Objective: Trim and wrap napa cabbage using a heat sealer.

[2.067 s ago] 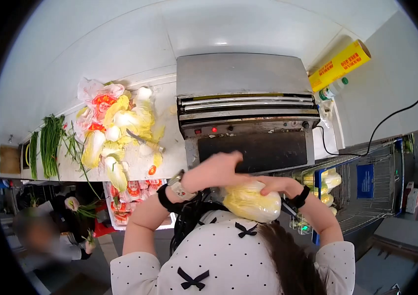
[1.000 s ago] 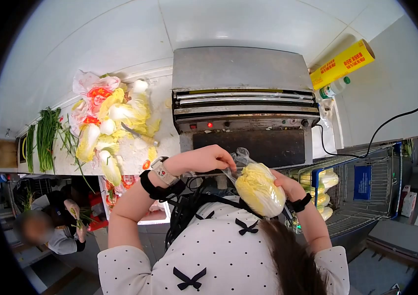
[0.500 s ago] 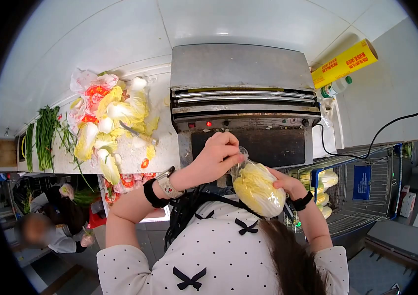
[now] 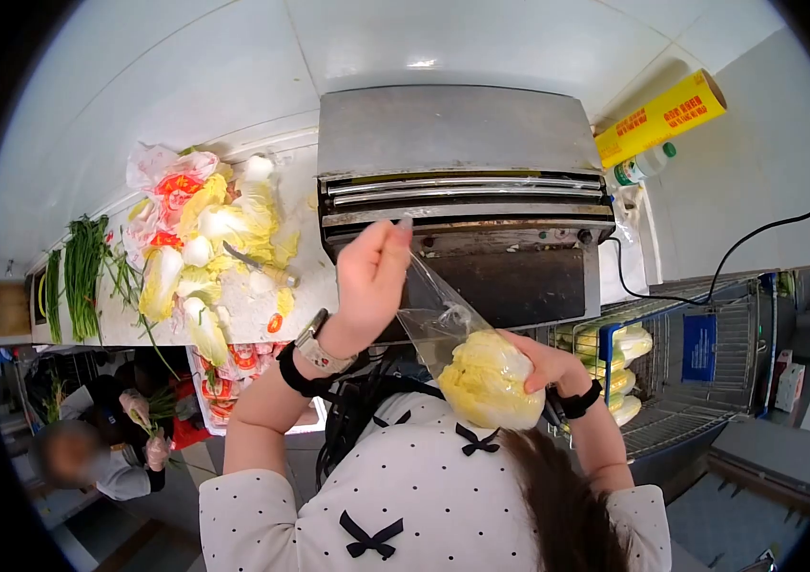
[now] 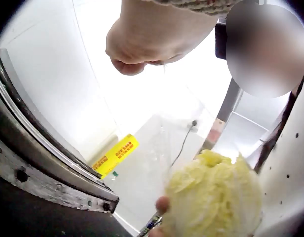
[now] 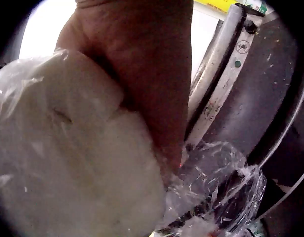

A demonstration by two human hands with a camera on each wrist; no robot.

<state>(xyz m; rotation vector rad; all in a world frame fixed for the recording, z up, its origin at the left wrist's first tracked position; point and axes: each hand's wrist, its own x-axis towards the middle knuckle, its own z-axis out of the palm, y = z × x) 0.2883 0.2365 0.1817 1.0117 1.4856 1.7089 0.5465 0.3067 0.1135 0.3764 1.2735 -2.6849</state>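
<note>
In the head view a yellow-white cabbage [image 4: 489, 381] is held against the chest in front of the wrapping machine [image 4: 462, 143]. The right hand [image 4: 550, 367] grips its right side. Raised over the machine's front edge, the left hand [image 4: 373, 276] pinches clear film [image 4: 433, 319], which stretches from its fingertips down to the cabbage. The left wrist view has the left hand [image 5: 147, 37] above and the cabbage [image 5: 211, 197] below. In the right wrist view the right hand [image 6: 137, 64] lies against the film-covered cabbage [image 6: 78, 153], with crumpled film [image 6: 216, 187] beside it.
Loose cabbage leaves [image 4: 205, 286] and a knife [image 4: 276, 275] lie on the left counter, with green stalks [image 4: 85, 276] further left. A yellow roll [image 4: 662, 119] and a bottle [image 4: 645, 165] stand back right. A cart [image 4: 700, 372] holds more cabbages. Another person [image 4: 104, 439] is lower left.
The left hand has moved left and up from the cabbage, drawing the film out long. The cabbage has shifted slightly left and tilted in the right hand.
</note>
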